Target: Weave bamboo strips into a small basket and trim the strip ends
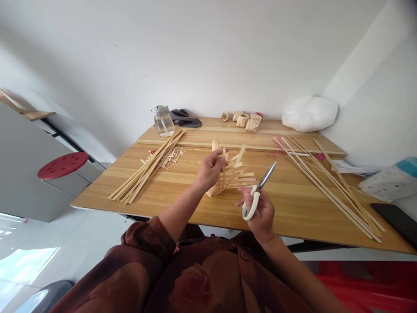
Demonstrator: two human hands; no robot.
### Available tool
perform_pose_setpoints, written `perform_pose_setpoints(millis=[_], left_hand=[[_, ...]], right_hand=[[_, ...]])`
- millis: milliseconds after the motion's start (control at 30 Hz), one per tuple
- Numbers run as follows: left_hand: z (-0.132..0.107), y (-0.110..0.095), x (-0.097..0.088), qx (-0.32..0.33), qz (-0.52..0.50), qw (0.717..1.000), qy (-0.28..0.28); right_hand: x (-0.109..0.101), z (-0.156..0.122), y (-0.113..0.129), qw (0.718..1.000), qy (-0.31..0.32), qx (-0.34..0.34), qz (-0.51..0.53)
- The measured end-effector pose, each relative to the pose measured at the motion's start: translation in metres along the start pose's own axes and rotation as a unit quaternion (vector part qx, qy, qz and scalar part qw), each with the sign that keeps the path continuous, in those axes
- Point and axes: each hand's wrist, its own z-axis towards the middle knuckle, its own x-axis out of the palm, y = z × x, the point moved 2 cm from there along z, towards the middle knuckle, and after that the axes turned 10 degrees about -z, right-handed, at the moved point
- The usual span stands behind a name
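Observation:
A partly woven basket (214, 188) of pale flat strips stands on the wooden table, its loose strip ends (245, 177) fanning up and to the right. My left hand (211, 169) is closed at its top, pinching one upright strip (224, 161) between thumb and fingers. To the right of the basket, my right hand (261, 214) is wrapped round the white handles of a pair of scissors (253, 201). The scissor blades look closed and point up and to the right, apart from the basket. The left hand hides part of the weave.
Bundled strips (148, 167) and cut scraps (172, 158) lie at left; more long strips (329, 184) at right. Along the back stand a water jug (163, 121), dark cloth (185, 118), small woven boxes (253, 123) and a white bag (310, 114). A phone (395, 221) lies near the right edge.

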Motion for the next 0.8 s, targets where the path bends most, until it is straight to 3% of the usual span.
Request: perform_pose_setpoints(millis=[200, 333, 467, 567, 633, 700, 800], left_hand=[[0.005, 0.001, -0.014, -0.050, -0.065, 0.996, -0.028], [0.007, 0.012, -0.022, -0.050, -0.040, 0.997, -0.036], [0.001, 0.019, -0.030, 0.064, 0.121, 0.988, -0.074], [-0.012, 0.018, -0.032, 0.199, 0.277, 0.936, -0.092], [-0.022, 0.016, -0.031, 0.269, 0.339, 0.899, -0.064], [-0.030, 0.016, -0.028, 0.286, 0.366, 0.886, -0.007], [-0.036, 0.015, -0.024, 0.219, 0.382, 0.897, 0.029]], right_hand=[[-0.003, 0.000, 0.010, 0.999, -0.032, -0.039, -0.001], [-0.001, 0.004, 0.009, 0.999, -0.029, -0.029, -0.001], [0.006, 0.004, 0.004, 1.000, 0.004, 0.001, 0.007], [0.013, 0.004, 0.000, 0.999, 0.027, 0.014, 0.029], [0.017, 0.005, 0.000, 0.998, 0.036, 0.017, 0.042], [0.020, 0.006, 0.001, 0.998, 0.039, 0.022, 0.045], [0.023, 0.011, 0.004, 0.998, 0.041, 0.028, 0.048]])
